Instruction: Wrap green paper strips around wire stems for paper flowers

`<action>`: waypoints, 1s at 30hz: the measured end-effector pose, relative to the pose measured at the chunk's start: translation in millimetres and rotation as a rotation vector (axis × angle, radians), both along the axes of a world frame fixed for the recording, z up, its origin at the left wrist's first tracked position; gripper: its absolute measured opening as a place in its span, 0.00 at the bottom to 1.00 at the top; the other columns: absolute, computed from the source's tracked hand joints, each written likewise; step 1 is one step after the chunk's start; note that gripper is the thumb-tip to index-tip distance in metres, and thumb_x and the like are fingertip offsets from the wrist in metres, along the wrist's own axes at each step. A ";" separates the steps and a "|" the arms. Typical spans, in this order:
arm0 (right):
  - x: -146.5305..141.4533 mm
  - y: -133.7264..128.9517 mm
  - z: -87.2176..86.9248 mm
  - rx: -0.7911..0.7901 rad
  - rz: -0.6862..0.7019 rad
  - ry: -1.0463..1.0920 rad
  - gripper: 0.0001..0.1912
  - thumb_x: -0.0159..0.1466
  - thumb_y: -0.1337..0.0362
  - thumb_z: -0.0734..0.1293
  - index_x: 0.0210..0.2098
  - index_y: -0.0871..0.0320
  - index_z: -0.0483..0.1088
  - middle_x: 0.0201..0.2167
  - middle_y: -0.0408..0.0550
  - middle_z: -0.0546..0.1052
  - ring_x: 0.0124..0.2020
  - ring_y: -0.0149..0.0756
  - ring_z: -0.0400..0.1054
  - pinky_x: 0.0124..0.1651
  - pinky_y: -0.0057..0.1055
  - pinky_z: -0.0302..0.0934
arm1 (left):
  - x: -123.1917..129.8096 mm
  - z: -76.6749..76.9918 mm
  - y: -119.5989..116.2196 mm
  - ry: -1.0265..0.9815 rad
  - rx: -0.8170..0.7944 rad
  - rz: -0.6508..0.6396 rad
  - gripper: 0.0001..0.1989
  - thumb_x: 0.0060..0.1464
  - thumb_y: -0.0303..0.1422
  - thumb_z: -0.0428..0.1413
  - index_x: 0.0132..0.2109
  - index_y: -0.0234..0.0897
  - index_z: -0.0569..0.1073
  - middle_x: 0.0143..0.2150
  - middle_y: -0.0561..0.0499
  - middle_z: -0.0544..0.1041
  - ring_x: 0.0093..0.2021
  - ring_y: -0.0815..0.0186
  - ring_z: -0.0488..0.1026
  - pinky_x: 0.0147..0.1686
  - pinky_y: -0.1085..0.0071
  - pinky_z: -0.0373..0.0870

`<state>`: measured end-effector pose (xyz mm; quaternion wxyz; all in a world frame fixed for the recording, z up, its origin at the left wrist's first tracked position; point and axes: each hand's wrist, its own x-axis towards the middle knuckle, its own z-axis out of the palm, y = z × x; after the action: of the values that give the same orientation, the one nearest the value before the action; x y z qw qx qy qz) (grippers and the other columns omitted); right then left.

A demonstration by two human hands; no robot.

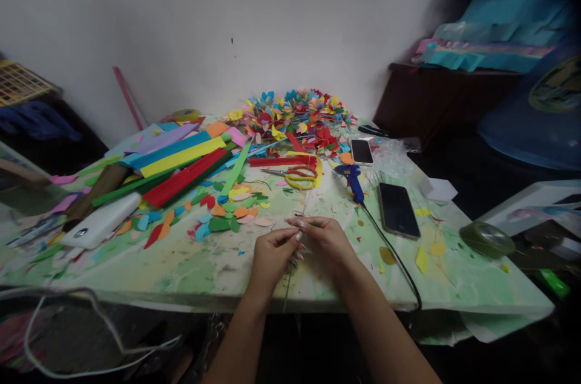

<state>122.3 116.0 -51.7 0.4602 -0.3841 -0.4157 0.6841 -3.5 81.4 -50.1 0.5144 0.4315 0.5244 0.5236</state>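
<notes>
My left hand and my right hand meet over the front of the table, fingertips pinched together. A thin green stem, wire-like, runs down from between them toward the table edge. Its upper part and whatever else sits in the fingertips are mostly hidden. Beyond the hands lie scissors with yellow and orange handles. A blue hot glue gun rests to the right, its black cord trailing to the front edge. Loose cut paper petals are scattered to the left of my hands.
Many colourful paper flowers are heaped against the wall. Rolled crepe paper and a white device occupy the left side. Two phones, one dark and one white-edged, and green tape lie at right.
</notes>
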 end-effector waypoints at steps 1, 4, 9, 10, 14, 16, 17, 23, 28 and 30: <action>0.0 0.6 0.0 -0.005 -0.011 -0.014 0.18 0.46 0.56 0.75 0.33 0.60 0.80 0.27 0.50 0.79 0.29 0.35 0.69 0.32 0.30 0.60 | -0.1 -1.1 0.0 0.022 0.014 0.014 0.14 0.42 0.37 0.60 0.35 0.30 0.80 0.21 0.50 0.75 0.17 0.71 0.68 0.17 0.76 0.65; 0.2 1.5 0.5 -0.028 -0.057 -0.061 0.17 0.44 0.56 0.76 0.31 0.60 0.80 0.23 0.49 0.79 0.27 0.34 0.68 0.31 0.29 0.59 | -0.4 -4.0 -0.6 0.097 0.056 0.039 0.12 0.44 0.35 0.59 0.34 0.31 0.80 0.21 0.51 0.75 0.18 0.72 0.68 0.16 0.77 0.65; -0.4 1.6 1.7 -0.054 -0.159 -0.117 0.16 0.41 0.56 0.76 0.25 0.60 0.79 0.21 0.47 0.78 0.23 0.32 0.66 0.28 0.28 0.56 | 0.3 -5.5 -0.5 0.218 0.118 0.029 0.12 0.47 0.32 0.56 0.36 0.33 0.81 0.26 0.50 0.76 0.19 0.72 0.68 0.18 0.76 0.67; -0.6 1.7 2.2 -0.056 -0.171 -0.124 0.15 0.40 0.56 0.77 0.24 0.60 0.79 0.20 0.47 0.78 0.23 0.32 0.66 0.28 0.28 0.56 | 0.7 -5.8 -0.3 0.242 0.130 0.024 0.12 0.47 0.32 0.55 0.37 0.33 0.81 0.27 0.50 0.76 0.19 0.72 0.68 0.18 0.76 0.67; -1.2 1.6 4.6 -0.051 -0.186 -0.139 0.15 0.40 0.55 0.77 0.22 0.60 0.78 0.19 0.47 0.77 0.24 0.32 0.66 0.30 0.28 0.57 | 2.4 -6.1 -1.3 0.352 0.194 0.038 0.13 0.50 0.32 0.53 0.40 0.35 0.80 0.29 0.50 0.76 0.22 0.71 0.69 0.22 0.74 0.69; -1.4 1.4 5.6 -0.042 -0.184 -0.144 0.15 0.40 0.56 0.77 0.23 0.60 0.79 0.20 0.46 0.77 0.25 0.32 0.66 0.30 0.28 0.57 | 3.0 -5.1 -2.7 0.415 0.236 0.056 0.13 0.51 0.32 0.53 0.40 0.36 0.80 0.30 0.49 0.76 0.27 0.67 0.71 0.29 0.71 0.71; -1.4 1.3 5.8 -0.038 -0.183 -0.147 0.15 0.41 0.55 0.76 0.24 0.60 0.79 0.20 0.46 0.76 0.25 0.32 0.65 0.30 0.28 0.56 | 3.3 -4.3 -3.5 0.444 0.255 0.065 0.12 0.51 0.31 0.53 0.40 0.37 0.80 0.30 0.49 0.77 0.30 0.66 0.72 0.33 0.69 0.71; -0.1 1.1 4.1 -0.017 -0.189 -0.169 0.16 0.43 0.54 0.75 0.25 0.61 0.79 0.14 0.40 0.69 0.20 0.26 0.56 0.25 0.27 0.49 | 5.6 -1.9 -5.8 0.510 0.291 0.115 0.13 0.51 0.30 0.52 0.40 0.37 0.80 0.31 0.48 0.77 0.31 0.65 0.72 0.35 0.69 0.70; 1.1 1.4 5.4 0.001 -0.208 -0.169 0.18 0.48 0.51 0.73 0.30 0.59 0.80 0.18 0.42 0.73 0.21 0.26 0.57 0.26 0.27 0.50 | 4.7 -2.6 -5.0 0.402 0.250 0.133 0.12 0.51 0.31 0.54 0.40 0.35 0.80 0.28 0.50 0.76 0.26 0.68 0.71 0.27 0.74 0.68; 0.4 1.7 6.4 0.006 -0.203 -0.160 0.17 0.47 0.51 0.73 0.28 0.59 0.80 0.21 0.43 0.75 0.23 0.27 0.61 0.29 0.27 0.53 | 3.8 -1.7 -5.3 0.382 0.248 0.145 0.12 0.51 0.31 0.54 0.40 0.35 0.80 0.27 0.51 0.75 0.26 0.68 0.71 0.28 0.74 0.68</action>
<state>122.7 117.7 -45.4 0.4937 -0.4759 -0.4121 0.5999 0.3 76.1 -51.8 0.3100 0.5441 0.5732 0.5285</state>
